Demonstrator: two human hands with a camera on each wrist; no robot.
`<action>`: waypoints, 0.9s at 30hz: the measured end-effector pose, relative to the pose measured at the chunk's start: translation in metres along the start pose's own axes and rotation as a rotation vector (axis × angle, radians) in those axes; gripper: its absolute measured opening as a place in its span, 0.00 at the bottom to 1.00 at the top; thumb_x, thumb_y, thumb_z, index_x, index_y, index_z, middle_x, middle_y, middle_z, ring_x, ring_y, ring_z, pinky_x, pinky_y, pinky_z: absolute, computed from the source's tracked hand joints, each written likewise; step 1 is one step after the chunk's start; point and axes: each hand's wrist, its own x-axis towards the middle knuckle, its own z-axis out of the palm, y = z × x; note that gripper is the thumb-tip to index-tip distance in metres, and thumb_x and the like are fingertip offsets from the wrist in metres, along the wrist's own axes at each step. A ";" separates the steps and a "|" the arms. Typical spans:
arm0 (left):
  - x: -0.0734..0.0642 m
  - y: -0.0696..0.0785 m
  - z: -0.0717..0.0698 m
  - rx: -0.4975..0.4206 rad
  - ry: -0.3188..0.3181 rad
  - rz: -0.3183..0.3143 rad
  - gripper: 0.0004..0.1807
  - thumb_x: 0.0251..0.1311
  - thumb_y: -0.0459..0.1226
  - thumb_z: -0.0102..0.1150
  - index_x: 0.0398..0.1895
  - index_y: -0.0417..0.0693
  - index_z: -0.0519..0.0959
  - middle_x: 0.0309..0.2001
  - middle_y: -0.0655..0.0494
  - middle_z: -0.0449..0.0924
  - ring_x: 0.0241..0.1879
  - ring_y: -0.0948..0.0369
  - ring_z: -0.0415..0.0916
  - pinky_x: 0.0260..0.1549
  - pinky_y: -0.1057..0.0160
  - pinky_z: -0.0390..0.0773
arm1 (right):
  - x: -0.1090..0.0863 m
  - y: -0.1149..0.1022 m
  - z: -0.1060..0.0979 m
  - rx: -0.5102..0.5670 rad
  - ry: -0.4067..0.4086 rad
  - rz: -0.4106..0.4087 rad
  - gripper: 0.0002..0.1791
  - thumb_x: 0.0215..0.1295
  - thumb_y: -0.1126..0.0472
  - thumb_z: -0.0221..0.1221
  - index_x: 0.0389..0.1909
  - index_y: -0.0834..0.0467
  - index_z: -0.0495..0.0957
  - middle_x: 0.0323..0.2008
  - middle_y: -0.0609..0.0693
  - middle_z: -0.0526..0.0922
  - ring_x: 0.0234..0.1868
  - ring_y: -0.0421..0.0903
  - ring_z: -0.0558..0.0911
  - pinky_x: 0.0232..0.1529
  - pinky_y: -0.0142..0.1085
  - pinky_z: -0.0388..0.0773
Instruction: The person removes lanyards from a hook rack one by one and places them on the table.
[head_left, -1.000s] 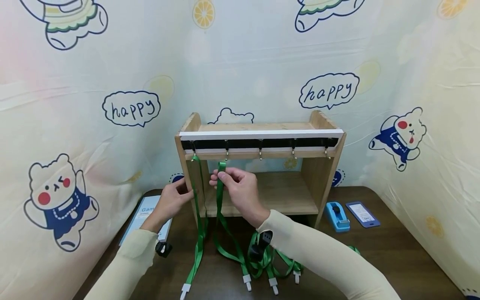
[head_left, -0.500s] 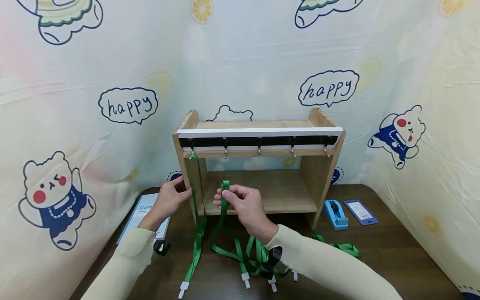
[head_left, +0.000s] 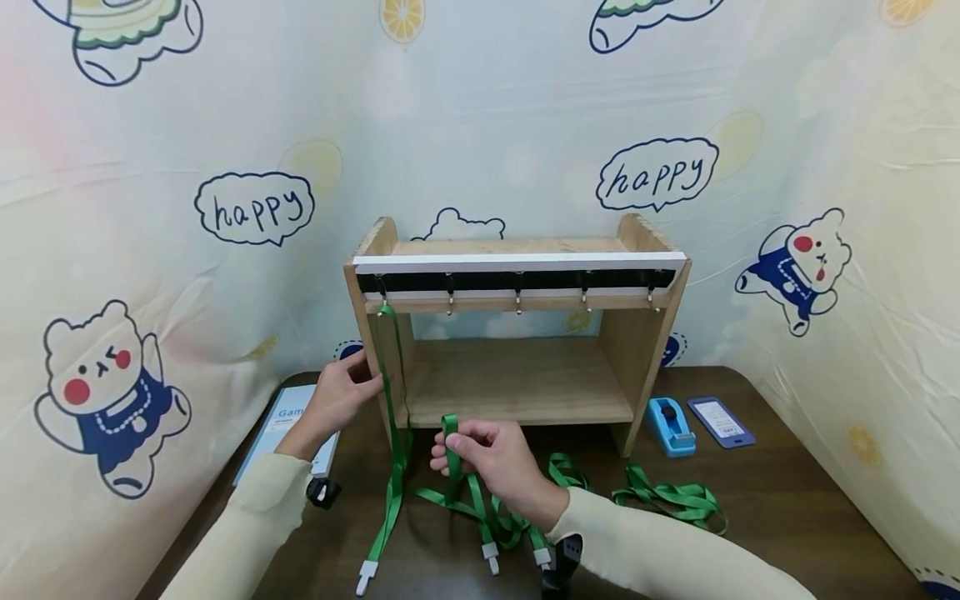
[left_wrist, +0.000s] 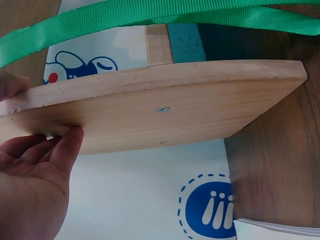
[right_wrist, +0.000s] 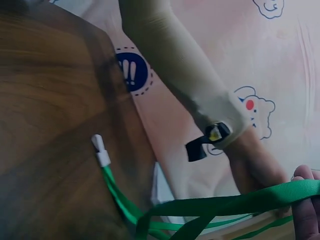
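My left hand (head_left: 339,404) grips the left side panel of a wooden shelf (head_left: 517,367). In the left wrist view its fingers press the panel's outer face (left_wrist: 125,115), with the thumb at the front edge. A green lanyard (head_left: 394,492) hangs from the leftmost hook, its white clip (head_left: 367,573) over the table. Low in front of the shelf, my right hand (head_left: 498,467) pinches the loop of a second green lanyard (head_left: 450,425) between thumb and fingers. The right wrist view shows that strap (right_wrist: 245,202) stretched out from the fingers.
Several metal hooks (head_left: 518,302) line the shelf's black strip. More green lanyards (head_left: 675,500) lie on the table (head_left: 795,500), partly behind my right arm. A blue tape dispenser (head_left: 671,427) and a blue card holder (head_left: 722,422) sit at right, a white box (head_left: 288,410) at left.
My right hand has lowered the lanyard loop from just under the second hook to below the shelf board. The lanyards at right have come into view. My left hand keeps its hold.
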 end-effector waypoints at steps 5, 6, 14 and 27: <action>-0.001 -0.001 0.001 -0.005 -0.002 -0.008 0.30 0.69 0.48 0.61 0.70 0.46 0.72 0.57 0.42 0.81 0.53 0.50 0.77 0.51 0.53 0.82 | -0.008 0.014 0.001 0.062 -0.025 0.031 0.17 0.71 0.62 0.61 0.49 0.74 0.80 0.48 0.66 0.87 0.38 0.42 0.91 0.48 0.42 0.86; -0.001 -0.001 0.001 -0.008 -0.002 -0.007 0.30 0.69 0.48 0.61 0.70 0.46 0.72 0.57 0.42 0.81 0.53 0.50 0.77 0.51 0.53 0.81 | -0.009 0.017 0.001 0.064 -0.028 0.039 0.17 0.71 0.62 0.61 0.48 0.75 0.80 0.48 0.65 0.88 0.37 0.41 0.91 0.47 0.41 0.86; 0.001 0.000 0.000 -0.009 0.003 -0.004 0.31 0.68 0.50 0.61 0.70 0.47 0.72 0.57 0.43 0.81 0.53 0.50 0.77 0.50 0.55 0.81 | -0.017 0.044 0.004 0.067 -0.069 0.063 0.17 0.71 0.63 0.60 0.46 0.77 0.80 0.46 0.70 0.87 0.36 0.41 0.90 0.44 0.37 0.87; -0.001 -0.001 -0.001 -0.009 -0.005 -0.021 0.30 0.69 0.47 0.60 0.71 0.47 0.71 0.58 0.43 0.81 0.53 0.50 0.77 0.54 0.50 0.82 | -0.020 0.085 0.002 0.033 0.004 0.100 0.14 0.70 0.65 0.60 0.44 0.76 0.82 0.42 0.72 0.87 0.34 0.42 0.90 0.39 0.34 0.87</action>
